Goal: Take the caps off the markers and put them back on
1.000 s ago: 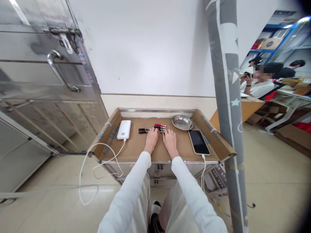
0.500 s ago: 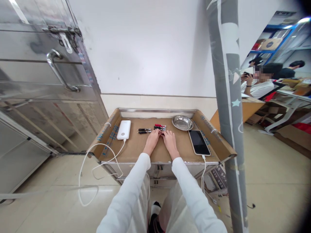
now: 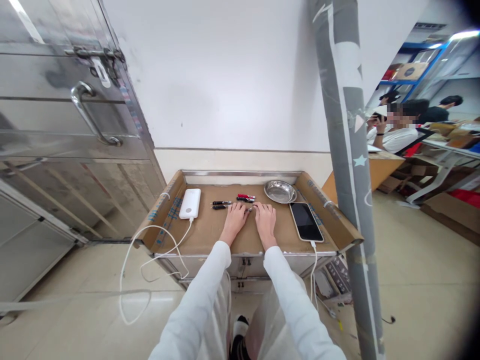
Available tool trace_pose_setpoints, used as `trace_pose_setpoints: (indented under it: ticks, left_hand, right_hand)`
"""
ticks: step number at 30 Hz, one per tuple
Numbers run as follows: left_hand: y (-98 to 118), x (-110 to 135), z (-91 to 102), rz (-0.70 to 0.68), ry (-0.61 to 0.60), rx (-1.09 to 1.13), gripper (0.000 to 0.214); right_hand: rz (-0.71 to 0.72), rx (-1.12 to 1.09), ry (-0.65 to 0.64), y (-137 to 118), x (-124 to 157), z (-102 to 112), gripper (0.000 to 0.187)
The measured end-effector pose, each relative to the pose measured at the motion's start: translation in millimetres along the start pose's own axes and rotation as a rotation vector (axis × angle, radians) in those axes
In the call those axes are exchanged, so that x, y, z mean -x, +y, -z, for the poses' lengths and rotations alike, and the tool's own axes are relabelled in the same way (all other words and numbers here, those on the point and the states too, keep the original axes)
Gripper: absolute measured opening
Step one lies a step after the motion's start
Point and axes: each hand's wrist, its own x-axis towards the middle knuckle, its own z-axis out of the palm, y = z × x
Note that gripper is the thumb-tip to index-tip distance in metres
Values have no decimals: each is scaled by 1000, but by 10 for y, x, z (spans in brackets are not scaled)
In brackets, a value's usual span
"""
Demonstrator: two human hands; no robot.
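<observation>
Greyish small piece (image 3: 249, 209), too small to name for certain, on the cardboard-lined surface (image 3: 210, 232), right between the fingertips of both hands. Palm down and side by side, left hand (image 3: 233, 220) and right hand (image 3: 265, 220), fingers bent toward that piece; cannot tell whether pinched or only touched. Just beyond the left hand, black pens (image 3: 221, 204) lying crosswise; beyond the gap between the hands, red-and-black pens (image 3: 245, 198). Farther left, white power bank (image 3: 189, 203) with white cable (image 3: 186, 229) trailing over the front edge toward the floor. Farther right, steel bowl (image 3: 280, 191) at the back and dark-screened phone (image 3: 306, 221) nearer the front, plugged in at its near end. Close on the right, grey wrapped pole (image 3: 348, 150); on the left, metal door (image 3: 67, 125). Well off to the right, other people (image 3: 401, 132) seated at desks.
</observation>
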Motion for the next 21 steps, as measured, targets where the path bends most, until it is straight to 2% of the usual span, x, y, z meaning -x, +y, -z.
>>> trace_pose_setpoints:
  ticks: [4, 10, 13, 15, 17, 21]
  left_hand:
    - [-3, 23, 2, 54, 50, -29, 20]
    - [-1, 44, 38, 53, 85, -11, 22]
    - [3, 70, 67, 66, 86, -15, 22]
    - [4, 97, 92, 126, 101, -33, 24]
    - [3, 129, 118, 222, 127, -66, 26]
    - [6, 182, 161, 403, 156, -165, 27]
  right_hand:
    - [-15, -9, -20, -13, 7, 9, 26]
    - [31, -52, -62, -28, 4, 18, 28]
    - [144, -164, -132, -54, 10, 37, 33]
    - [238, -246, -191, -78, 16, 44, 46]
    - [272, -276, -220, -97, 19, 33, 57]
    - [228, -241, -191, -88, 7, -54, 48]
